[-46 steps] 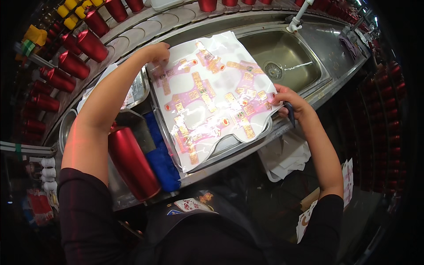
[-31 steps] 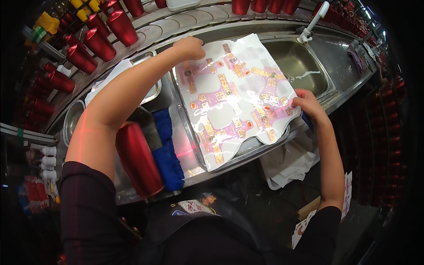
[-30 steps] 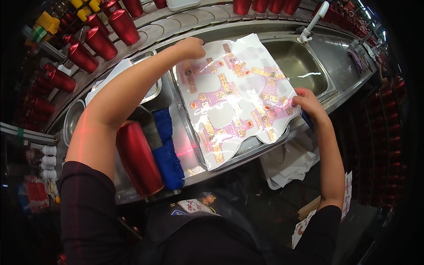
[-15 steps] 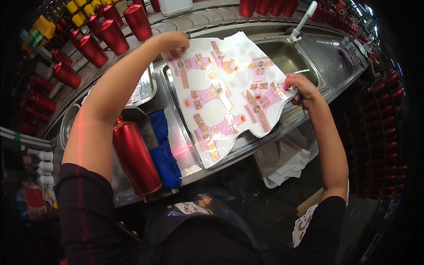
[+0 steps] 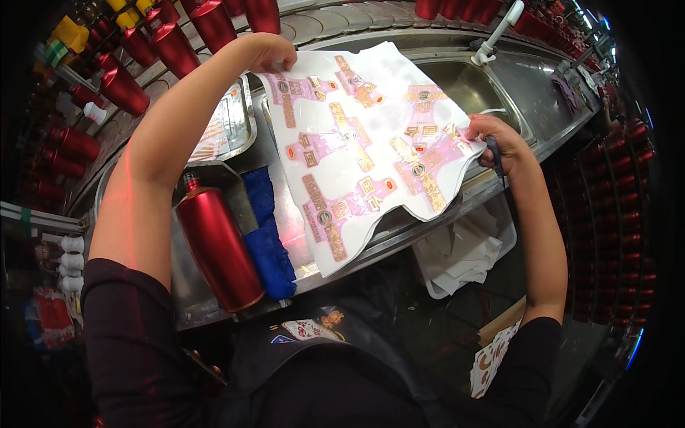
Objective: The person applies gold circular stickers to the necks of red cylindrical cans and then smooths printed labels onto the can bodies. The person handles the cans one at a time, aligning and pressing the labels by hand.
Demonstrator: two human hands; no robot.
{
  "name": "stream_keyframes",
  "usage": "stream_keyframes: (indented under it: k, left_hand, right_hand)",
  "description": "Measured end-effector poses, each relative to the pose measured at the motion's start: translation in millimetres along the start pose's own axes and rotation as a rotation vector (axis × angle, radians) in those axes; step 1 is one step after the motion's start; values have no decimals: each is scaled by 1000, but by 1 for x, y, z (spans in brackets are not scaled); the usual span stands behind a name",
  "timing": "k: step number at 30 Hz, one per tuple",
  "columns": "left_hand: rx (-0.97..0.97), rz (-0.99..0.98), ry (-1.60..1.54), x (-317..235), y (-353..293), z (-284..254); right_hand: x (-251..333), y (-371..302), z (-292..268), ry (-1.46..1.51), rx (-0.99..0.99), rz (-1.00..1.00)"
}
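A white decal sheet (image 5: 325,207) with pink and gold printed pieces stretches between my hands over a metal tray (image 5: 389,239). Its lower edge shows layers, so more than one sheet may lie together. My left hand (image 5: 275,53) is closed on the far left corner, fingers curled over it. My right hand (image 5: 505,146) pinches the right edge between thumb and fingers. A small dark tool (image 5: 495,158), scissors by the look of it, hangs from the fingers of that hand. Beneath my left forearm a red metallic bottle (image 5: 220,246) lies tilted on the steel counter.
A blue cloth (image 5: 270,260) lies beside the bottle. A sink basin (image 5: 464,85) with a white tap (image 5: 492,43) is at the far right. Several red bottles (image 5: 125,85) stand on a conveyor (image 5: 342,21) behind. Below the counter, a white bin (image 5: 508,235) holds scrap paper.
The sheet has been drawn flatter and slightly toward the left, its near corner now lower. My left hand has shifted a little left and farther away. Bottles on the conveyor have changed position.
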State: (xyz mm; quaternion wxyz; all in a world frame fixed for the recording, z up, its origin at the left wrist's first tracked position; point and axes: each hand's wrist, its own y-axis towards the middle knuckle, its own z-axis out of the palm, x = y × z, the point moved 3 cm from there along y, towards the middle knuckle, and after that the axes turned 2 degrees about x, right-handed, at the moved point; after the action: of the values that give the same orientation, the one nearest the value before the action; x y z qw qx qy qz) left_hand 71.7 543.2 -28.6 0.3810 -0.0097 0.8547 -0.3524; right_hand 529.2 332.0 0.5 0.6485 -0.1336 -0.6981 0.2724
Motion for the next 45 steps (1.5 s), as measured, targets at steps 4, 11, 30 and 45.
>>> stream_keyframes:
  k: [4, 11, 30, 45]
  left_hand:
    - [-18, -23, 173, 11, -11, 30]
    - [-153, -61, 481, 15, -40, 74]
    - [-561, 512, 394, -38, -213, 92]
    - [-616, 522, -272, 49, -350, 135]
  right_hand:
    - [-16, 6, 10, -49, 8, -28]
    - [-67, 20, 8, -197, -1, -51]
    - [-44, 87, -3, -809, -333, -56]
    - [-46, 137, -14, -201, -323, -597]
